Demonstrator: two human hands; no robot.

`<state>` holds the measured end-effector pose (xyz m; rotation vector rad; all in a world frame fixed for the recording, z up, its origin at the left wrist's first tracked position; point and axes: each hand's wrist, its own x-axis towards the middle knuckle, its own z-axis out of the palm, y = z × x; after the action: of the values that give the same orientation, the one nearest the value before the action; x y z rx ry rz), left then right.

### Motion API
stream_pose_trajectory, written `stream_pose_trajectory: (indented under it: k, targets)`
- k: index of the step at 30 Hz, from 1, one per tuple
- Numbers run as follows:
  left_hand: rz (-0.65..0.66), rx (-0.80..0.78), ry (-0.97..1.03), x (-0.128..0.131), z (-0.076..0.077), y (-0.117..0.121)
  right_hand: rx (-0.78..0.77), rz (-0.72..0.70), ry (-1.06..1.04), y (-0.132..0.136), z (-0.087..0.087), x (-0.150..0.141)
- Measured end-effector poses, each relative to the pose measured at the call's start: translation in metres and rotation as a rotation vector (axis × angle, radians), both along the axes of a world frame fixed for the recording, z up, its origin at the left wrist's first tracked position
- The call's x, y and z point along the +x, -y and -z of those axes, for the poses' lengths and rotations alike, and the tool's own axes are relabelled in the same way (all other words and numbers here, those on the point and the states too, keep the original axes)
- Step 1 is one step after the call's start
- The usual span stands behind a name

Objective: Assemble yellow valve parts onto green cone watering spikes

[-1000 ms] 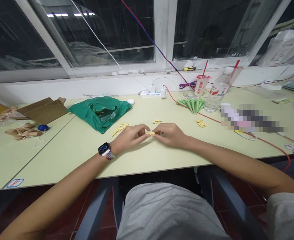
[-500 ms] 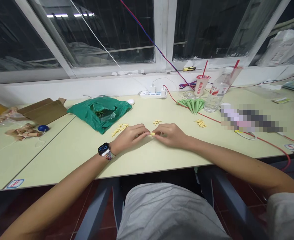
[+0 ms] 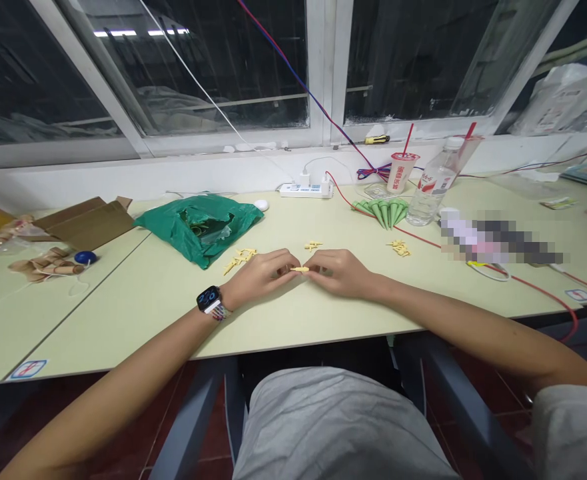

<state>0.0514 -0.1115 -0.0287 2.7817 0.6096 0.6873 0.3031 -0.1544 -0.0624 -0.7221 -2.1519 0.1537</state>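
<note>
Left hand (image 3: 260, 279), right hand (image 3: 340, 275) pinch piece (image 3: 299, 269); red-lettered cup (image 3: 400, 172).

The left hand (image 3: 260, 279) and right hand (image 3: 340, 273) meet mid-table, their fingertips pinching a small yellow piece (image 3: 300, 269) from either end. Three loose piles of yellow pieces (image 3: 238, 260) lie just beyond the hands, toward the table's back edge. Behind the left pile sits a crumpled green plastic bag (image 3: 200, 230), and a white power strip (image 3: 306, 191) lies along the back edge. A smartwatch (image 3: 208, 299) circles the left wrist.
</note>
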Motion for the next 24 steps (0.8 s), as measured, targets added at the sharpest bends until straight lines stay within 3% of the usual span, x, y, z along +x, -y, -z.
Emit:
stream_pose_trajectory:
  k: [4,9,19,24]
  targets:
    - [0.031,0.010,-0.023,0.0021,-0.0049,0.0011,0.007,0.004,-0.014,0.0011,-0.0022,-0.0003]
    - [0.050,-0.096,0.030,0.0052,-0.0085,0.0036,0.031,0.006,-0.004,0.0020,-0.0038,-0.0007]
    - [-0.044,-0.218,0.080,0.0046,-0.0028,0.0021,0.096,0.046,-0.013,0.0023,-0.0054,0.0009]
    - [-0.069,-0.157,0.150,-0.0005,-0.0034,0.0012,0.072,0.052,-0.033,0.0014,-0.0043,0.0030]
